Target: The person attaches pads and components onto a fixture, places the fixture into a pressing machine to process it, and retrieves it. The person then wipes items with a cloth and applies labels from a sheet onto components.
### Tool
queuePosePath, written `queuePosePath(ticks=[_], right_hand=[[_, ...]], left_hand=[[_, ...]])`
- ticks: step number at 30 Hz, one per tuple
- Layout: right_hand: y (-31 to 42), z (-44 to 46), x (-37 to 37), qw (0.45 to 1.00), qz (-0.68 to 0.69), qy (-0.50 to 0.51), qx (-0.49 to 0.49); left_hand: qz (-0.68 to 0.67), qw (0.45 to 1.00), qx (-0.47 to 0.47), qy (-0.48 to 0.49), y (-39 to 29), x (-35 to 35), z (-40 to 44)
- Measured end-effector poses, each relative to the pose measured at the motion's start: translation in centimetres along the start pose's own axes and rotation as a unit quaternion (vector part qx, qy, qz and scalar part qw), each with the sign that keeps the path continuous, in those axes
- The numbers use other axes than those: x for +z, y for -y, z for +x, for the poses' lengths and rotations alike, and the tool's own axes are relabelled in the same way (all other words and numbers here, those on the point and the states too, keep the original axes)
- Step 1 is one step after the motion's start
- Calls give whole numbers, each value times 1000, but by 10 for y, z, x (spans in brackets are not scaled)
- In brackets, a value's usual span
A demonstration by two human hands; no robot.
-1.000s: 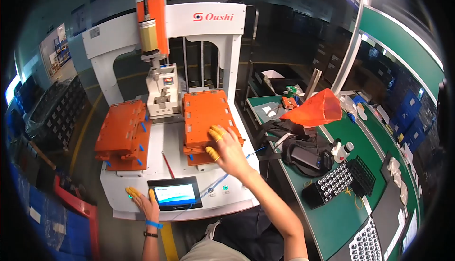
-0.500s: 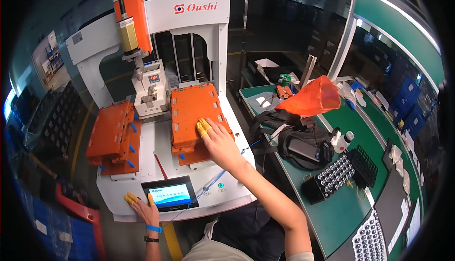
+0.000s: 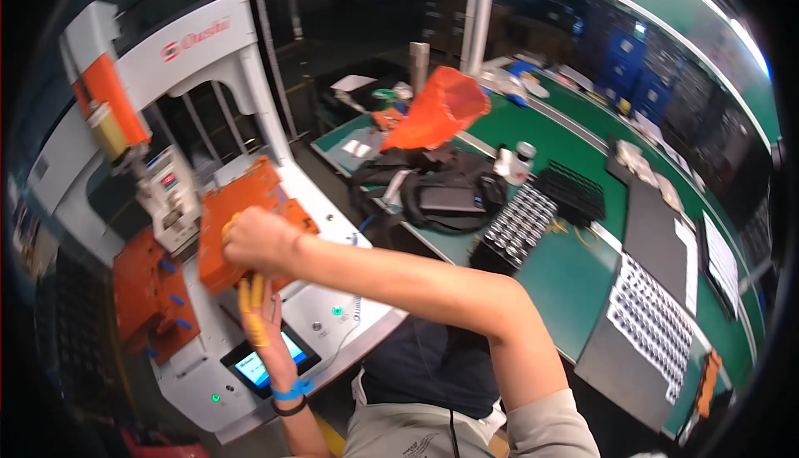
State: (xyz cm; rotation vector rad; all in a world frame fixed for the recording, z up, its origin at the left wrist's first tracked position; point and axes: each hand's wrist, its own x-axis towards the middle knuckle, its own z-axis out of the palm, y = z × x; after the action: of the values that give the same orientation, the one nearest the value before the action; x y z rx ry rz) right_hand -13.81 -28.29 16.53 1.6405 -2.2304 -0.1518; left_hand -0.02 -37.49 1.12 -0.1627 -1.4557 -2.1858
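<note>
An orange fixture plate (image 3: 218, 246) sits tilted on the right side of the machine bed, raised off the orange base (image 3: 301, 218) behind it. My right hand (image 3: 265, 242) is curled closed over the plate's near edge, and its fingertips are partly hidden. Just below, my left hand (image 3: 265, 329) points upward with fingers stretched out, yellow finger cots on them. Whether its fingertips touch the plate's edge I cannot tell. A blue band circles the left wrist. To the left lies a second orange fixture (image 3: 154, 292) with blue pins.
A white machine (image 3: 275, 138) with a driver head (image 3: 171, 200) stands behind the fixtures. Its touchscreen (image 3: 270, 362) is at the front. On the green bench (image 3: 549, 308) are a black bag (image 3: 449, 196), an orange sack (image 3: 437, 108), black trays (image 3: 520, 225) and a sheet of small parts (image 3: 653, 316).
The view has swung right. My right hand has gone from lying on the fixture to gripping its plate, which is now tilted up. My left hand has risen from beside the screen to the fixture.
</note>
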Motion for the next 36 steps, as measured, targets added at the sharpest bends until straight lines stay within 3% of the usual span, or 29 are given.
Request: queuePosePath(ticks=[2,3,4,5,6,8,11,14,19,22,25,27,29,30,31,32,34,35,36], right_hand=[[31,-9,-7,999,34,18,3],[50,-21,-11,1000,-16,15,9],[70,-31,-11,998,-67,10,12],[90,-37,5,991,-121,-36,41],[101,-43,9,979,-175,-82,67],[111,-55,12,985,-147,-55,75],[122,-89,15,983,-106,-113,101],[130,-129,17,955,7,-270,120],[159,-214,-39,920,43,-330,206],[185,-266,-60,895,-69,-309,316],[217,-320,-52,851,-210,-260,405],[237,-349,-56,817,-222,-208,490],[253,-371,-51,787,-217,-156,556],[256,-381,-48,771,-207,-138,586],[257,-391,-48,772,-198,-110,594],[256,-400,-46,769,-172,-106,607],[254,-415,-39,760,-116,-104,631],[251,-422,-35,755,-115,-91,640],[248,-429,-32,756,-110,-85,639]], left_hand=[[-285,950,22,125,18,-35,22],[-307,947,-30,-95,-16,2,24],[-305,897,-80,-310,-53,36,27],[-194,945,-19,-263,-42,18,16],[-221,945,55,-236,-36,28,7],[-170,955,45,-240,-46,44,0],[-305,932,-43,-191,-60,44,-13],[-207,940,41,-268,-64,61,-32],[-109,942,97,-301,-56,107,-73],[-100,971,86,-198,-43,134,-88],[-71,996,-3,61,-25,164,-96],[39,946,-27,320,-15,185,-96],[86,849,-25,520,7,209,-108],[-19,836,-157,525,25,218,-124],[-255,787,-399,394,54,220,-151],[-355,798,-329,360,67,229,-171],[-309,760,-445,359,94,237,-182],[-394,723,-464,327,106,241,-189],[-379,717,-491,320,107,247,-189]])
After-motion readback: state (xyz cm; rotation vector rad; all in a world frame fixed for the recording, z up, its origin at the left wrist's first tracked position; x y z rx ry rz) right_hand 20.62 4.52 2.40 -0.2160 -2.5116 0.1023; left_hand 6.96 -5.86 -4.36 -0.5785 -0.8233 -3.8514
